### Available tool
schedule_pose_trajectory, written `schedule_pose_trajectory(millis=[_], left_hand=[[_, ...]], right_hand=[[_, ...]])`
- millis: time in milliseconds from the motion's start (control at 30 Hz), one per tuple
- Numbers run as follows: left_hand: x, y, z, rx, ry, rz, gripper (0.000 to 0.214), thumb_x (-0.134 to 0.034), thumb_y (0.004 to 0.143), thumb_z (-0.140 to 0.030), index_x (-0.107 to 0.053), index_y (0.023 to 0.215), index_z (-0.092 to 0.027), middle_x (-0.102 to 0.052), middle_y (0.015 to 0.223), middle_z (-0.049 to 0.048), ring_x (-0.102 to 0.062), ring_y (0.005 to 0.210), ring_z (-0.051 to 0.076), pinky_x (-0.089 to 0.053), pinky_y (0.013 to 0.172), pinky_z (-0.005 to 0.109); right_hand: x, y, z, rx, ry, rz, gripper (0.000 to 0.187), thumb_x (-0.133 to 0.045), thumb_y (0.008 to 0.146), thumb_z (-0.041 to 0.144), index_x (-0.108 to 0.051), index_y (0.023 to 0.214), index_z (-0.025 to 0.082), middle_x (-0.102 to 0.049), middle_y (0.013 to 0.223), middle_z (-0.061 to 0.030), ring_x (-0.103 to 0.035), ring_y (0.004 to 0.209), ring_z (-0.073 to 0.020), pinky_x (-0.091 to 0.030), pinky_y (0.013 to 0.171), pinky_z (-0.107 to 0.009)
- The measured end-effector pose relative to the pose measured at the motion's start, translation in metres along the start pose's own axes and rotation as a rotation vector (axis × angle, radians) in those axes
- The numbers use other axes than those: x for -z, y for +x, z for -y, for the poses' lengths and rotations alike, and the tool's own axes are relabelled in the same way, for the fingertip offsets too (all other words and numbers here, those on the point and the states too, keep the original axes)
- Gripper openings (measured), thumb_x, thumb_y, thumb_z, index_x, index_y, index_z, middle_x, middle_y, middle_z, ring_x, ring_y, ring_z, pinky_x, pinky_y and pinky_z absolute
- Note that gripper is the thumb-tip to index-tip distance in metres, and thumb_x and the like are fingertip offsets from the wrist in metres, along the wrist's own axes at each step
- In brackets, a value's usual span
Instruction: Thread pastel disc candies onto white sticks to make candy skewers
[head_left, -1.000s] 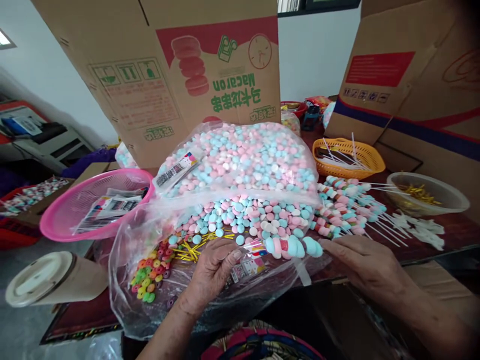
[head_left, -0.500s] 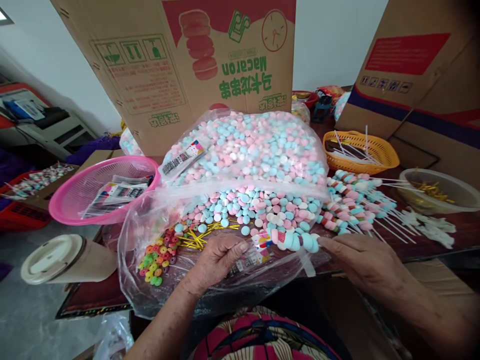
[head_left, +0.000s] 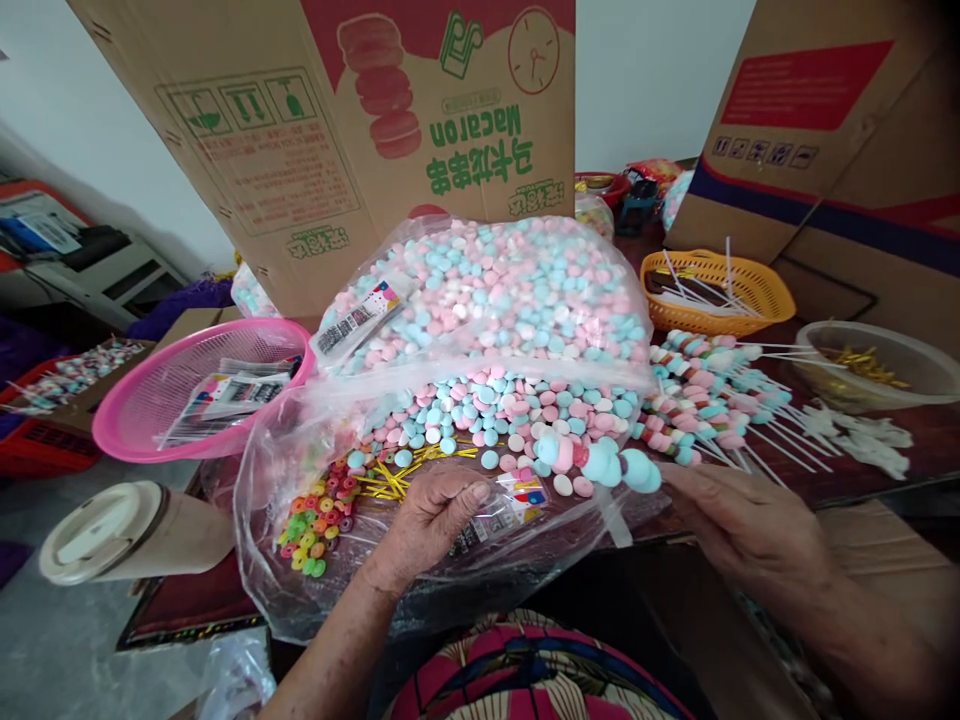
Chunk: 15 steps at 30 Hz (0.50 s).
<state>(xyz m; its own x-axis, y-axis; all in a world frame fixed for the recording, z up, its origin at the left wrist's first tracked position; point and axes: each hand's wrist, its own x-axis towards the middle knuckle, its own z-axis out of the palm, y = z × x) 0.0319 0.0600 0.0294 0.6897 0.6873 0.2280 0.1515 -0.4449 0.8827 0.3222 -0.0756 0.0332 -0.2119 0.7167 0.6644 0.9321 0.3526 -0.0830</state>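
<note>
Your fingers (head_left: 679,478) on the right hand (head_left: 739,525) pinch the stick end of a candy skewer (head_left: 596,462), which juts leftward, tilted a little upward, above the loose candies (head_left: 510,410) spilled on the open plastic bag (head_left: 300,590). Your left hand (head_left: 431,520) is curled, thumb pressed down on a small printed sleeve (head_left: 510,505) lying on the bag just beside the skewer's tip; the sleeve looks pinned flat rather than lifted.

By my reading, the skewer is already threaded and you are at the wrapping step. The next move calls for opening the sleeve's mouth with the left thumb and lining the skewer's tip up with it, since the top candy sits above the sleeve, not yet inside.

Finished skewers (head_left: 705,400) lie piled on the surface to your right, near the orange basket (head_left: 772,300) of bare sticks. The pink basket (head_left: 150,440) with more sleeves sits to your left.
</note>
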Motion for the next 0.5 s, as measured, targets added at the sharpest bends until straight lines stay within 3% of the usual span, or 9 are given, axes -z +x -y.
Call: schedule_pose_trajectory(millis=[100,233,400,500], left_hand=[[0.0,-0.002,0.002,0.093,-0.038,-0.048,0.031,-0.049,0.091,-0.041,-0.069,0.082,-0.019,-0.07,0.089,0.0057,-0.063,0.088,0.019,-0.048,0.084,0.032],[0.001,-0.002,-0.001,0.127,-0.033,-0.023,0.034,-0.048,0.092,-0.042,-0.07,0.087,-0.018,-0.07,0.09,0.0059,-0.063,0.088,0.019,-0.049,0.08,0.031],[-0.004,0.006,-0.005,0.005,0.135,0.094,0.036,-0.044,0.094,-0.038,-0.071,0.083,-0.018,-0.068,0.075,0.0046,-0.063,0.08,0.018,-0.047,0.08,0.029],[-0.009,0.01,-0.006,-0.096,0.283,0.181,0.034,-0.047,0.092,-0.043,-0.071,0.096,-0.019,-0.071,0.083,0.0046,-0.064,0.081,0.018,-0.046,0.081,0.03]], right_hand=[[-0.009,-0.007,0.01,0.013,0.002,0.014,0.033,-0.055,0.084,0.005,-0.058,0.115,0.016,-0.069,0.087,-0.0076,-0.065,0.078,-0.0187,-0.051,0.073,-0.03],[-0.009,-0.015,0.008,0.079,-0.045,0.043,0.034,-0.05,0.082,0.001,-0.061,0.111,0.016,-0.069,0.081,-0.0064,-0.062,0.073,-0.0186,-0.048,0.067,-0.031],[-0.002,-0.013,-0.004,0.137,0.003,0.163,0.031,-0.046,0.084,0.003,-0.064,0.105,0.018,-0.066,0.074,-0.0029,-0.059,0.065,-0.0155,-0.044,0.062,-0.029],[-0.001,-0.006,-0.007,0.132,0.068,0.236,0.03,-0.044,0.085,0.005,-0.063,0.105,0.017,-0.067,0.076,-0.0044,-0.06,0.066,-0.0149,-0.044,0.061,-0.027]])
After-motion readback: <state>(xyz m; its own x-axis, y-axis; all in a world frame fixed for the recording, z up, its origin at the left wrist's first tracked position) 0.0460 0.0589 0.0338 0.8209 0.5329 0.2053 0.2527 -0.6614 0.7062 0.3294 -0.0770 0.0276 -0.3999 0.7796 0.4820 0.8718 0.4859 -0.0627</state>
